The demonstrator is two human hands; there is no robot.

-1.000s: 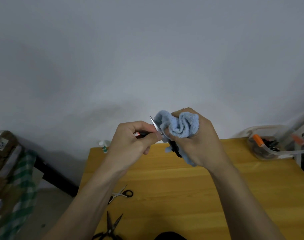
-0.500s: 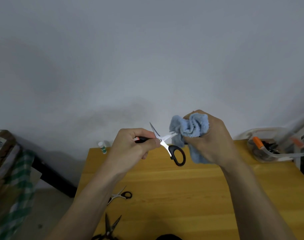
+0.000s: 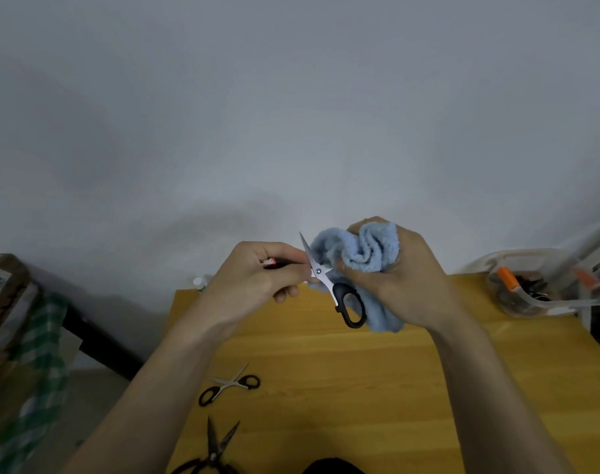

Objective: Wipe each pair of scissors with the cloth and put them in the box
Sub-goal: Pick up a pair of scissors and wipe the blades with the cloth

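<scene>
1. Midway up the frame, the left hand (image 3: pixel 257 278) gripped one handle of the open black-handled scissors (image 3: pixel 329 285), its fingers (image 3: pixel 284 268) curled round the handle, of which only a red-and-white bit showed.
2. Just to the right, the right hand (image 3: pixel 404 278) held a bunched light-blue cloth (image 3: pixel 363 254), its fingers wrapped round the wad and pressing it against one blade near the pivot; the other blade pointed up, bare, and the free handle loop hung down in front of the cloth.
3. At the right edge of the frame, the clear plastic box (image 3: pixel 599 297) sat on the far corner of the wooden bench (image 3: pixel 377 388), well apart from both hands, with orange-handled tools already inside.
4. At the lower left of the bench lay a small pair of black-handled scissors (image 3: pixel 230 384) and, below it, a pair of all-black scissors (image 3: pixel 213 453), both open and apparently not yet wiped.
5. The likely risk was the exposed edge: with the blades spread, a careless pull of the cloth toward the tip could drag the right fingers across it.
6. A loose grip on a single handle could also let the pair swing shut on the cloth, or slip and drop onto the bench.
</scene>
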